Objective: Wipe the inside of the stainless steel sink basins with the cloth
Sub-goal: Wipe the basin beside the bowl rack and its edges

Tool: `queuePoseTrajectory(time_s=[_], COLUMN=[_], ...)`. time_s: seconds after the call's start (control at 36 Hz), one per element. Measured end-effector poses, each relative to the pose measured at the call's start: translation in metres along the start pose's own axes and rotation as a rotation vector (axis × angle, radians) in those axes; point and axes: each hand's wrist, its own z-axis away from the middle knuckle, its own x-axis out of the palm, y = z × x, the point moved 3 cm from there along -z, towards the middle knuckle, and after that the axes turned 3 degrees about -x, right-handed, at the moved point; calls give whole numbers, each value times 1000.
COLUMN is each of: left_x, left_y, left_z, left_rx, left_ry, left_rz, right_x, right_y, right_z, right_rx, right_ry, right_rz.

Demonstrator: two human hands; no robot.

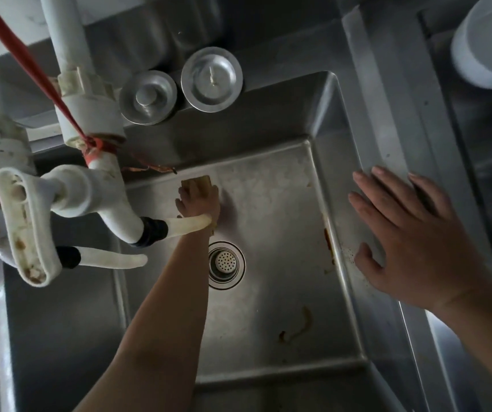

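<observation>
I start at the left, where the white taps [90, 185] hang over the divider between two basins; their rubber spouts cross in front of my left wrist, so that part of the arm is cut off from me. Just beyond them my left hand [198, 203] lies flat on the cloth [198, 183], fingers extended and pressing it to the floor of the basin [274, 221] close under the far wall. I judge the wiping of this basin to be underway, with most of the floor left. Nearer me than the cloth sit the drain strainer [226, 264] and, further toward me and to the right, a brown smear [296, 325]; the next stroke calls for dragging the cloth back over both, keeping pressure. My right hand [417, 233] rests open, fingers spread, on the basin's right rim, holding nothing. The left basin is dim and hard to read.
</observation>
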Motion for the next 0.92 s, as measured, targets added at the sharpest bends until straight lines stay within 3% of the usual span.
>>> queuePoseTrajectory(time_s=[0.06,0.17,0.39,0.53,0.92], left_x=[17,43,78,90,123], left_y=[-3,-8,42,79,154], left_z=[3,8,26,27,68], left_rx=[-68,-249,-390,-192,374], left_ry=[-47,46,94,52,-363], left_rz=[28,105,216,178,49], right_x=[0,-1,1,3,2], right_y=[0,0,1,2,0], right_z=[0,0,1,2,2], right_rx=[-1,5,16,16,3], right_ry=[-1,-3,14,7,-14], right_rz=[3,-4,-44,-38,4])
